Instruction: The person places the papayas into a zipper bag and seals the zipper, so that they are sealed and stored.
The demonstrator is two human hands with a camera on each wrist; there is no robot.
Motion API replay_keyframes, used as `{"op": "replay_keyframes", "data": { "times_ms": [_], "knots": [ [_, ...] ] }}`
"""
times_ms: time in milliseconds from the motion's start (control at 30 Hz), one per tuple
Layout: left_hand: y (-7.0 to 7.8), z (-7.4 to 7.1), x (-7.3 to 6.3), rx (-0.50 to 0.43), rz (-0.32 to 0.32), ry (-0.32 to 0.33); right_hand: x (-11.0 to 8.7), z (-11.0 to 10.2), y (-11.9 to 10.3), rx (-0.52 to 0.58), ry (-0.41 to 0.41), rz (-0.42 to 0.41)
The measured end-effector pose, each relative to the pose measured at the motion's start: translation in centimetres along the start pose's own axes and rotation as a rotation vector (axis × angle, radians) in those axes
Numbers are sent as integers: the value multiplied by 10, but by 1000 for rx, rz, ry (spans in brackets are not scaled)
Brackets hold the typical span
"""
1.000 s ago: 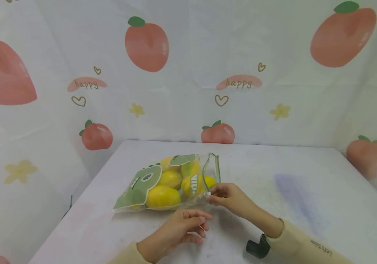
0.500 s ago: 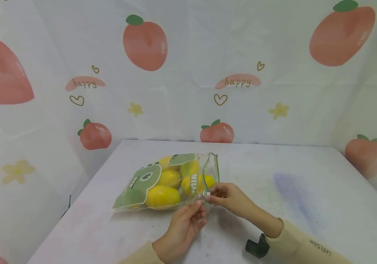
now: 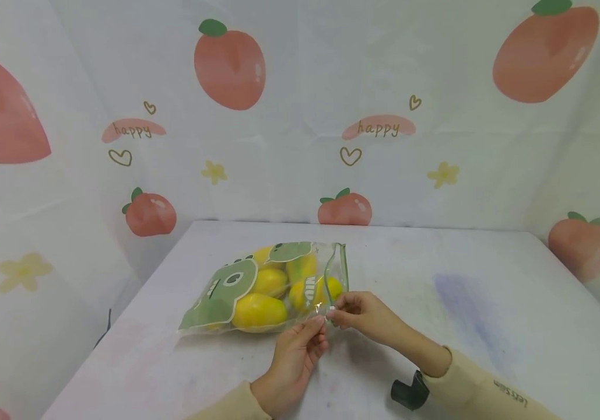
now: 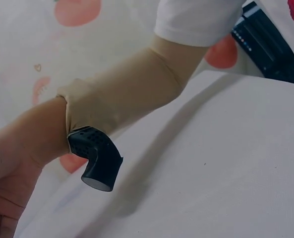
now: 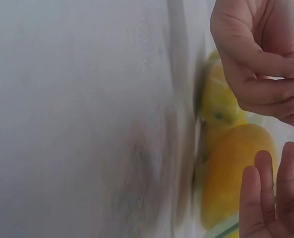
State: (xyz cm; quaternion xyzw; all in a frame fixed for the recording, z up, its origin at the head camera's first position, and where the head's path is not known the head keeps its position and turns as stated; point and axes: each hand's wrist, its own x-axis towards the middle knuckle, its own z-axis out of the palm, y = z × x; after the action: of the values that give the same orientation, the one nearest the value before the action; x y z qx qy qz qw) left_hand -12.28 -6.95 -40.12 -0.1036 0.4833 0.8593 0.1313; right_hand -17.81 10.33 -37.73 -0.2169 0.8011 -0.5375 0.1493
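Observation:
A clear slider zip bag (image 3: 219,306) with a green cartoon print lies on the table, its zip side toward the right. Several yellow oval fruits (image 3: 259,312) that look like mangoes fill it. My right hand (image 3: 365,315) pinches the white slider (image 3: 331,309) at the near end of the green zip. Just left of it, my left hand (image 3: 297,356) pinches the near edge of the bag between thumb and index finger. Fruit (image 5: 238,173) shows behind both hands in the right wrist view. The left wrist view catches the right arm (image 4: 122,94), with that hand cut by the frame.
The white table (image 3: 488,262) bears a faint purple stain at the right. A black wrist camera (image 3: 410,391) sticks out from the right cuff. Behind the table hangs a fruit-print curtain (image 3: 289,157). A dark device (image 4: 268,44) shows beyond the table edge in the left wrist view.
My left hand has risen from below the bag and taken hold of its near edge beside the zip. The right hand stays on the slider, almost unmoved.

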Motion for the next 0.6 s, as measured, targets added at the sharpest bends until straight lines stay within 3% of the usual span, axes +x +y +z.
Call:
{"op": "replay_keyframes", "data": {
  "times_ms": [233,600],
  "knots": [
    [-2,2,-1,13,8,41,1,3,0,58,34,11],
    [-4,3,1,-9,21,53,9,10,-6,74,108,79]
  ]
}}
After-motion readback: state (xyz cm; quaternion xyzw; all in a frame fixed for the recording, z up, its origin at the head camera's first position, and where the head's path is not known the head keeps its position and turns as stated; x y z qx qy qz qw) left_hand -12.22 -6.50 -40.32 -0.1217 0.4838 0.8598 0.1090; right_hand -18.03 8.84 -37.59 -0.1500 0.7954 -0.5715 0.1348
